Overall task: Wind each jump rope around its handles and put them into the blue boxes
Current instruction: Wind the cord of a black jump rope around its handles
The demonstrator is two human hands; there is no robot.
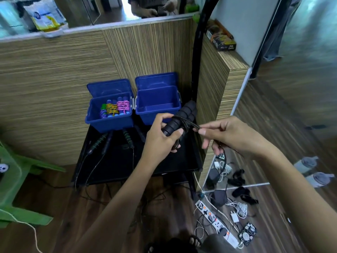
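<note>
My left hand (162, 136) grips a pair of black foam jump rope handles (184, 116) held together over the black table (116, 167). Thin black rope (187, 124) is wound around their middle. My right hand (231, 136) pinches the loose end of that rope just right of the handles. Two open blue boxes stand at the table's back. The left blue box (109, 114) holds several wound ropes in pink, yellow and purple. The right blue box (157, 105) shows nothing inside. Two more ropes with green-and-black handles (97, 143) lie unwound on the table, cords hanging over its front.
A wood-grain partition rises behind and right of the table, with a black pole (196, 70) beside the right box. A green plastic chair (16, 181) stands at left. A power strip (215, 220), chargers and cables litter the floor at lower right, beside a mirror.
</note>
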